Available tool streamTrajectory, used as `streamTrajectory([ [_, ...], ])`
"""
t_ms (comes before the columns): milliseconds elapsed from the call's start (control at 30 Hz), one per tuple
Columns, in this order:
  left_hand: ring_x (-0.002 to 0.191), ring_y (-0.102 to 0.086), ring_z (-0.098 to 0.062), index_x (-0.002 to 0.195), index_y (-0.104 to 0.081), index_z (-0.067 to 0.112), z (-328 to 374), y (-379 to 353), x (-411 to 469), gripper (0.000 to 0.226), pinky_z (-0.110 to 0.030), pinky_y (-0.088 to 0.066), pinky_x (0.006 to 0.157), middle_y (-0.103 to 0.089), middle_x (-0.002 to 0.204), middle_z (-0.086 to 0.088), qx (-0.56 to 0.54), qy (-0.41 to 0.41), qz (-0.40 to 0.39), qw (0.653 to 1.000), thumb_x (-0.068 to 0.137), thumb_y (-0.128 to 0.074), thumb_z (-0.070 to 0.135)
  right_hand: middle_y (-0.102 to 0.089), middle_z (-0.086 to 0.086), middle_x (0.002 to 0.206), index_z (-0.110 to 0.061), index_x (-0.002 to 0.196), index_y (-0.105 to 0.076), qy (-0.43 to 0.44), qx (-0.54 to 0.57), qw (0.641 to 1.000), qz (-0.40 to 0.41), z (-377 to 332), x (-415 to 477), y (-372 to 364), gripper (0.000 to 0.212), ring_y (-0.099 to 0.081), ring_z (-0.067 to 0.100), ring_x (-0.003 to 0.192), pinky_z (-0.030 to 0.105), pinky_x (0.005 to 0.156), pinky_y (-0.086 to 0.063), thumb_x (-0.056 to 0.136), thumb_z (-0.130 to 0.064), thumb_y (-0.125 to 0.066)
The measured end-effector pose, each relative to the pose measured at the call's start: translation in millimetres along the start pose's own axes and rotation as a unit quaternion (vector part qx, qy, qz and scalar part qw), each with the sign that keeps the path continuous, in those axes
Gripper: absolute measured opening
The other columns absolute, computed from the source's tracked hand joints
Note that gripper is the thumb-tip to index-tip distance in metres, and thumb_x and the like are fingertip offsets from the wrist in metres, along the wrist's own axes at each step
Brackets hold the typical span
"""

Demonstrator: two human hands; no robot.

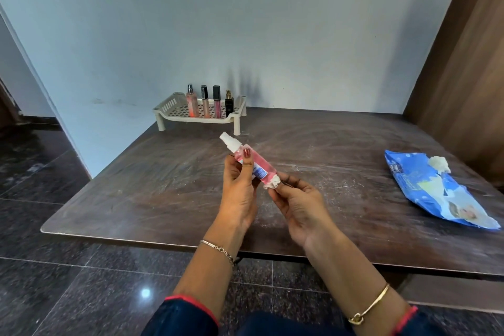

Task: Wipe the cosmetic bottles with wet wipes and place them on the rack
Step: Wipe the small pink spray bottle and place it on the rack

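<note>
slippage is the main risk: the pink spray bottle (256, 162) is held in the air in front of the rack (169, 106), above the tabletop (327, 158). only the thumb and a few fingers of the left hand (240, 188) hold it, so a firm rub at its base could twist it loose and drop it. the wipe (271, 182) is a small scrunched wad that may slip from the grip. setting this bottle into the rack could also topple the four bottles (216, 102) standing upright there in a close row. the left hand is raised, its thumb pressed on the bottle's front and its fingers curled behind, with the white cap tilted up toward the rack. the right hand (297, 199) sits just beside it, on the side farther from the rack, its fingers pinching the wipe against the bottle's base. whether the wipe wraps fully round the base is hard to tell. the pack of wipes (425, 194) lies well to the right of the rack, nearer the person
</note>
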State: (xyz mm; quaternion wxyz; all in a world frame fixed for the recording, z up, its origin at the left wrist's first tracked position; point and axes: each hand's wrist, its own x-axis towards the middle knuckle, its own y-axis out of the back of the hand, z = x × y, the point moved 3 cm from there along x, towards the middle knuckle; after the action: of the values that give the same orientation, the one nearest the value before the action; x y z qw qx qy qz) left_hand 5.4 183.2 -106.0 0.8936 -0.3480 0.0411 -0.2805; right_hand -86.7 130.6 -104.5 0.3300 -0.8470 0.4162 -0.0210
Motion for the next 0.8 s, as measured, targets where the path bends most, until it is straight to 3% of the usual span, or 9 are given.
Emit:
streamTrajectory([
  [167,0.081,-0.059,-0.005,0.099,-0.057,0.021,2,4,3,0.006,-0.031,-0.053,0.081,-0.061,0.084,0.01,0.075,-0.019,-0.005,0.997,0.094,-0.054,0.023,-0.064,0.009,0.078,-0.002,0.083,-0.059,-0.071,0.033,0.997,-0.013,1,8,9,0.02,-0.061,0.014,0.072,0.016,0.057,-0.056,0.089,0.014,-0.049],
  [233,0.08,-0.059,-0.006,0.097,-0.057,0.021,3,6,6,0.005,-0.034,-0.052,0.083,-0.061,0.083,0.009,0.095,-0.018,0.004,0.995,0.092,-0.056,0.024,-0.066,0.008,0.078,-0.005,0.083,-0.059,-0.029,0.007,0.999,-0.022,-5,10,13,0.019,-0.062,0.013,0.073,0.016,0.059,-0.055,0.087,0.013,-0.053],
  [300,0.078,-0.059,-0.006,0.094,-0.056,0.021,3,8,7,0.005,-0.035,-0.051,0.083,-0.062,0.082,0.009,0.113,-0.004,0.01,0.994,0.091,-0.058,0.024,-0.065,0.005,0.083,-0.01,0.084,-0.059,0.098,-0.153,0.983,-0.009,-16,17,23,0.019,-0.062,0.012,0.075,0.017,0.063,-0.054,0.085,0.009,-0.06],
  [367,0.077,-0.061,-0.007,0.093,-0.057,0.02,1,10,7,0.006,-0.036,-0.051,0.083,-0.064,0.082,0.008,0.118,0.015,0.01,0.993,0.089,-0.062,0.022,-0.065,-0.003,0.083,-0.017,0.083,-0.059,0.247,-0.399,0.883,0.033,-27,23,33,0.02,-0.061,0.008,0.075,0.018,0.067,-0.05,0.082,0.001,-0.067],
  [433,0.082,-0.061,-0.014,0.091,-0.058,0.019,1,10,7,0.009,-0.04,-0.052,0.083,-0.065,0.086,0.003,0.126,0.025,0.009,0.992,0.086,-0.066,0.018,-0.066,-0.009,0.083,-0.021,0.082,-0.063,0.305,-0.532,0.789,0.041,-33,27,36,0.015,-0.061,0.006,0.079,0.018,0.068,-0.046,0.08,-0.007,-0.07],
  [533,0.088,-0.062,-0.02,0.091,-0.062,0.017,-1,9,7,0.013,-0.04,-0.053,0.082,-0.064,0.098,-0.005,0.15,0.035,0.013,0.988,0.082,-0.071,0.014,-0.068,-0.009,0.092,-0.024,0.086,-0.071,0.283,-0.604,0.744,0.032,-36,34,38,0.017,-0.058,0.007,0.09,0.023,0.078,-0.046,0.079,-0.009,-0.065],
  [633,0.091,-0.064,-0.02,0.095,-0.063,0.013,0,8,10,0.02,-0.04,-0.054,0.086,-0.066,0.101,-0.006,0.178,0.042,0.015,0.983,0.079,-0.074,0.014,-0.064,-0.009,0.094,-0.029,0.088,-0.069,0.272,-0.59,0.76,0.013,-39,38,28,0.031,-0.055,0.008,0.087,0.025,0.075,-0.045,0.077,-0.003,-0.057],
  [700,0.086,-0.065,-0.017,0.098,-0.065,0.01,4,9,14,0.025,-0.036,-0.055,0.086,-0.069,0.093,-0.002,0.195,0.034,0.016,0.98,0.076,-0.076,0.013,-0.062,-0.015,0.092,-0.024,0.096,-0.068,0.249,-0.531,0.81,-0.026,-41,39,14,0.034,-0.054,0.0,0.081,0.016,0.068,-0.043,0.082,0.002,-0.053],
  [800,0.078,-0.066,-0.009,0.102,-0.067,0.006,16,13,25,0.03,-0.019,-0.054,0.071,-0.07,0.089,0.0,0.222,0.015,0.016,0.975,0.075,-0.077,0.011,-0.065,-0.011,0.099,-0.017,0.107,-0.067,0.21,-0.447,0.864,-0.098,-40,44,-17,0.033,-0.058,-0.002,0.09,0.012,0.076,-0.044,0.088,0.004,-0.05],
])
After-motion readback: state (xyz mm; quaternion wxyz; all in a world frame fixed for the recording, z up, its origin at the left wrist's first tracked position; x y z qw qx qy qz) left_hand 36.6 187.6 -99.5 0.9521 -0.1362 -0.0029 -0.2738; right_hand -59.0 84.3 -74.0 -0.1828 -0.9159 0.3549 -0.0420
